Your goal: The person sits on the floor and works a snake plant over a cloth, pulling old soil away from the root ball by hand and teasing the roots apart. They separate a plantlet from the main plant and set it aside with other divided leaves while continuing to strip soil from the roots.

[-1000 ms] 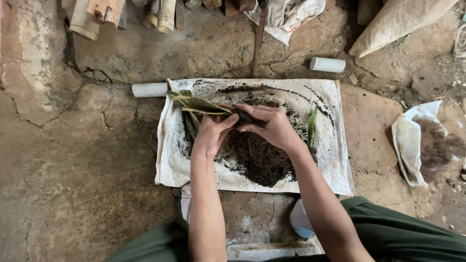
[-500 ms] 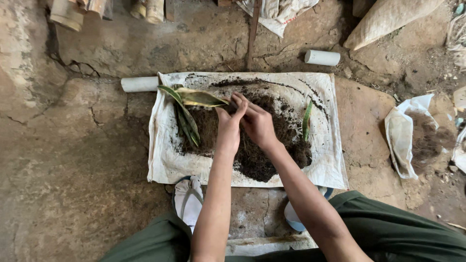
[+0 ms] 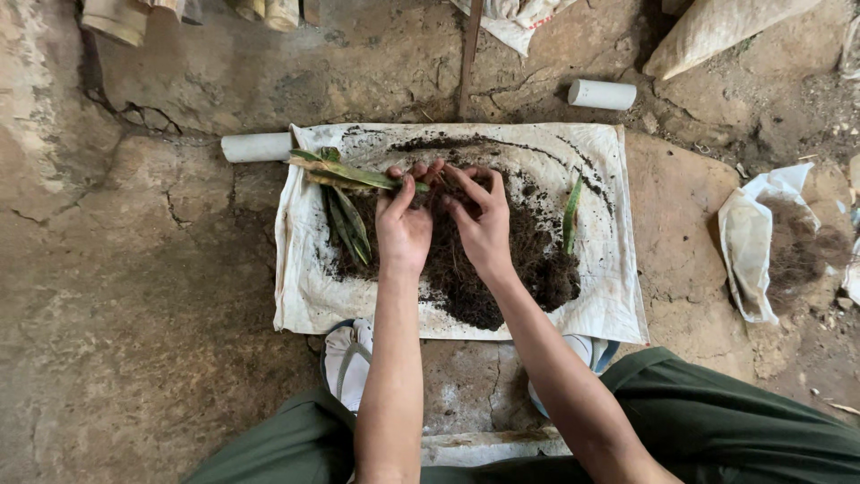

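A white woven sheet (image 3: pixel 309 287) lies flat on the ground with a heap of dark soil (image 3: pixel 537 269) on it. My left hand (image 3: pixel 403 224) and my right hand (image 3: pixel 479 220) meet at the heap's far side, fingers closed on the rooty base of a small plant. Its long green and yellow leaves (image 3: pixel 345 175) stretch left over the sheet, with more narrow leaves (image 3: pixel 349 224) lying below them. A single green leaf (image 3: pixel 571 215) rests on the soil to the right of my right hand.
Two short white pipe pieces (image 3: pixel 255 146) (image 3: pixel 602 94) lie at the sheet's far corners. An open white bag of brown fibre (image 3: pixel 770 242) sits at the right. Sacks (image 3: pixel 717 31) and a wooden stick (image 3: pixel 469 54) lie at the back. My sandalled feet (image 3: pixel 348 358) touch the sheet's near edge.
Both hands have drawn closer together at the plant's base on the heap's far side, and the camera has tilted slightly. The leaves lie as before.
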Available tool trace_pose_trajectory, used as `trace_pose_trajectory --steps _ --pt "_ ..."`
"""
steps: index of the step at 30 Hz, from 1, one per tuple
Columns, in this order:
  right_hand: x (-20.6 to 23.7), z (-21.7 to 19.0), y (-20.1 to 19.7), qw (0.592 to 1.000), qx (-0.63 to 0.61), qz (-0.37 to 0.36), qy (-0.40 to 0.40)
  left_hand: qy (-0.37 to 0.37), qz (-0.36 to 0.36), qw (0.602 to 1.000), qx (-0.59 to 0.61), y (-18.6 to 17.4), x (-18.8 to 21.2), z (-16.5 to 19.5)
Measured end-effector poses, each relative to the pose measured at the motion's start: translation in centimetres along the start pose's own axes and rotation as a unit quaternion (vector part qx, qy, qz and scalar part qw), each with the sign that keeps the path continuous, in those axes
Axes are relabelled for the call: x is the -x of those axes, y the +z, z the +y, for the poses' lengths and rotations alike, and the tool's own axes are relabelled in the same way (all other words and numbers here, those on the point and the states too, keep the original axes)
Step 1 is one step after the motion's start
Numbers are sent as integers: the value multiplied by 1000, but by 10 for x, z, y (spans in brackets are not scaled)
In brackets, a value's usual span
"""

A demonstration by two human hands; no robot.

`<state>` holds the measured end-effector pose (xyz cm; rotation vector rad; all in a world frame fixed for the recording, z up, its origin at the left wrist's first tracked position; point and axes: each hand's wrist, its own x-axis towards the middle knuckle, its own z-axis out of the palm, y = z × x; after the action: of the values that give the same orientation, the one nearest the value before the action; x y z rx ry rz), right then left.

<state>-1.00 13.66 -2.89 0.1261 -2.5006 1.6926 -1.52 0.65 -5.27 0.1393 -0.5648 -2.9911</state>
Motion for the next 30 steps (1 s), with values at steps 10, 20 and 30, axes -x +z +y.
trace_pose_trajectory --steps 10,20,30 --pt "0 -23 -6 988 -145 -24 40 -42 -15 997 -61 30 8 19" --pt "-4 -21 -13 950 -289 -105 61 -72 -38 994 -73 38 13 34" --pt "1 -33 -11 993 -81 -37 -77 -4 -64 988 -142 42 9 25"
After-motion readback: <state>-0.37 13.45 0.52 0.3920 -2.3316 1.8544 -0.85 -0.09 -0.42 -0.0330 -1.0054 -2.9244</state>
